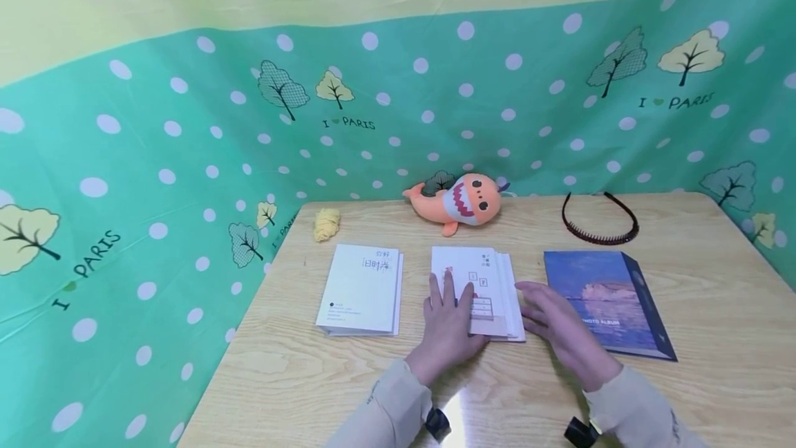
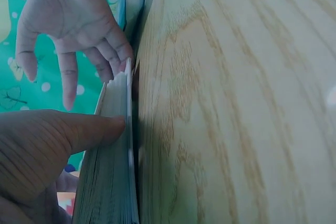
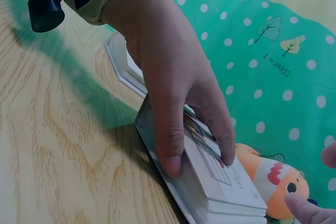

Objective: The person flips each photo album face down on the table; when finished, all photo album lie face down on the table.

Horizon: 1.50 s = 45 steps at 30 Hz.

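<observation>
A white photo album point(image 1: 460, 258) with small printed drawings lies in the middle of the wooden table. My left hand point(image 1: 446, 323) rests on its cover with fingers spread. Its thumb point(image 2: 100, 129) presses the page edges at the album's near side. To the album's right is my right hand point(image 1: 562, 323), fingers loosely extended and reaching the right edge. In the left wrist view, the lower fingers of that right hand point(image 2: 79, 14) meet the album's corner. Album pages point(image 2: 102, 182) show side-on there. The right wrist view shows the left thumb point(image 3: 170, 148) against the album's side.
Another white album point(image 1: 357, 289) lies left, and a blue photo album point(image 1: 597, 282) right. Along the back are a yellow yarn bundle point(image 1: 326, 225), an orange plush shark point(image 1: 460, 202) and a dark toothed headband point(image 1: 600, 237). A green dotted cloth point(image 1: 348, 157) hangs behind the table.
</observation>
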Available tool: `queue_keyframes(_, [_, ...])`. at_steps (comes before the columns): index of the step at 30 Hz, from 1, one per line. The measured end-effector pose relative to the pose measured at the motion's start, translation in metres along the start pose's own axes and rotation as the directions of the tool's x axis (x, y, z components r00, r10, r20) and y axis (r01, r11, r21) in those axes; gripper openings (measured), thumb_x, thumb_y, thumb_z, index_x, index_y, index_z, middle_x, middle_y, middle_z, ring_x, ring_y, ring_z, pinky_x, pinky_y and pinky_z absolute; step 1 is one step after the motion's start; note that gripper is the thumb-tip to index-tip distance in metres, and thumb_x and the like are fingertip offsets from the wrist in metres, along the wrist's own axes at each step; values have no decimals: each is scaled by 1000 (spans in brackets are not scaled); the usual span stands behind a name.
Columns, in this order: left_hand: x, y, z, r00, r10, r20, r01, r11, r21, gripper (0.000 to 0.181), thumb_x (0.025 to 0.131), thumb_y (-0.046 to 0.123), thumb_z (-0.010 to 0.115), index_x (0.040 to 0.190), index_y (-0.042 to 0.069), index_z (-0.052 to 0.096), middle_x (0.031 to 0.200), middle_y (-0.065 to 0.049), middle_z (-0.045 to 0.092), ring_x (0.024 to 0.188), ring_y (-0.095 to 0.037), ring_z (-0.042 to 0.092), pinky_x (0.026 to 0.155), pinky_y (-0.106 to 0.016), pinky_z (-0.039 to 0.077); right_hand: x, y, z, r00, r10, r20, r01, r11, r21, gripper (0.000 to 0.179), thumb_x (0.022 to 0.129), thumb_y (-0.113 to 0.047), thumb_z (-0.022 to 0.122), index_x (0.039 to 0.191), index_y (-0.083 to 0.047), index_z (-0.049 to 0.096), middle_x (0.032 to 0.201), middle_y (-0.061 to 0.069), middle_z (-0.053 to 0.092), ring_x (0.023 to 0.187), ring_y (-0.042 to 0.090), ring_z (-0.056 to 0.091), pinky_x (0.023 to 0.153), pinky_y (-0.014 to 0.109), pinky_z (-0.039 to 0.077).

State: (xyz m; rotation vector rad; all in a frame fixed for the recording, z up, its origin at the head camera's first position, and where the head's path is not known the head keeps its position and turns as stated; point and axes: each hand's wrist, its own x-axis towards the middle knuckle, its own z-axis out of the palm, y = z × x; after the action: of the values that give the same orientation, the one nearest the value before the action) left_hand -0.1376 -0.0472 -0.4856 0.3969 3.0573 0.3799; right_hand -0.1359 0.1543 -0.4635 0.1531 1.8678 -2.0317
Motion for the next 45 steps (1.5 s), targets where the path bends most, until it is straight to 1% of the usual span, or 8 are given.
queue_keyframes(4, [0, 1, 0, 1000, 7, -4, -7, 1000, 0, 92, 75, 51, 78, 151, 16, 37, 160, -24, 9, 144, -49, -2, 110, -60, 24, -1, 1, 0, 1000, 10, -16, -10, 1000, -1, 62, 104, -38, 41, 151, -1, 25, 150, 22, 31, 131, 35, 39, 105, 44, 39])
queue_keyframes(10, [-1, 1, 0, 999, 25, -29, -25, 1000, 8, 94, 74, 57, 77, 150, 17, 39, 159, -24, 12, 144, -49, 2, 111, -59, 24, -1, 1, -1, 1000, 25, -12, -24, 999, 30, 64, 105, -44, 36, 153, -4, 21, 151, 24, 30, 130, 33, 38, 100, 41, 42])
queue_keyframes(16, [0, 1, 1, 1000, 24, -9, -24, 1000, -8, 99, 73, 65, 73, 152, 19, 36, 160, -23, 7, 145, -47, -3, 114, -62, 14, -2, -1, 0, 1000, 11, -2, -10, 999, 31, 56, 104, -31, 38, 153, -7, 24, 145, 20, 37, 117, 26, 48, 93, 37, 46])
queue_keyframes(23, [-2, 3, 1, 1000, 13, 15, -12, 996, -87, 108, 71, 72, 70, 155, 17, 29, 161, -23, 0, 144, -46, -9, 114, -63, 1, -6, -3, 2, 1000, -22, 1, 22, 1000, 20, 56, 104, -31, 42, 153, -8, 26, 144, 18, 40, 121, 30, 47, 93, 39, 45])
queue_keyframes(29, [-3, 3, 1, 999, 4, 53, 6, 983, -183, 116, 69, 78, 66, 157, 18, 21, 161, -20, -8, 144, -43, -15, 112, -64, -6, -9, -2, 2, 998, -55, -24, 55, 998, 2, 62, 103, -33, 45, 156, -13, 19, 146, 21, 37, 123, 34, 47, 91, 39, 49])
queue_keyframes(34, [-2, 4, 2, 998, -6, 61, 18, 978, -209, 116, 69, 82, 60, 158, 20, 17, 161, -18, -10, 145, -40, -16, 112, -63, -7, -11, -2, 0, 996, -77, -44, 76, 997, -23, 69, 103, -34, 47, 158, -19, 8, 151, 22, 32, 126, 35, 46, 90, 37, 50])
queue_keyframes(38, [-1, 6, 2, 999, -1, 49, 13, 968, -249, 116, 71, 82, 58, 157, 17, 17, 161, -20, -8, 145, -41, -13, 112, -65, -3, -12, -3, 0, 992, -109, -57, 108, 994, -25, 68, 103, -32, 47, 158, -18, 10, 152, 21, 32, 122, 32, 49, 88, 35, 51])
queue_keyframes(45, [1, 11, -1, 998, -2, 59, 20, 950, -312, 118, 72, 84, 54, 158, 14, 12, 161, -21, -7, 146, -40, -12, 111, -67, -1, -15, -4, 1, 982, -181, -59, 178, 983, -49, 64, 104, -30, 45, 157, -12, 13, 148, 21, 34, 110, 18, 54, 86, 34, 51])
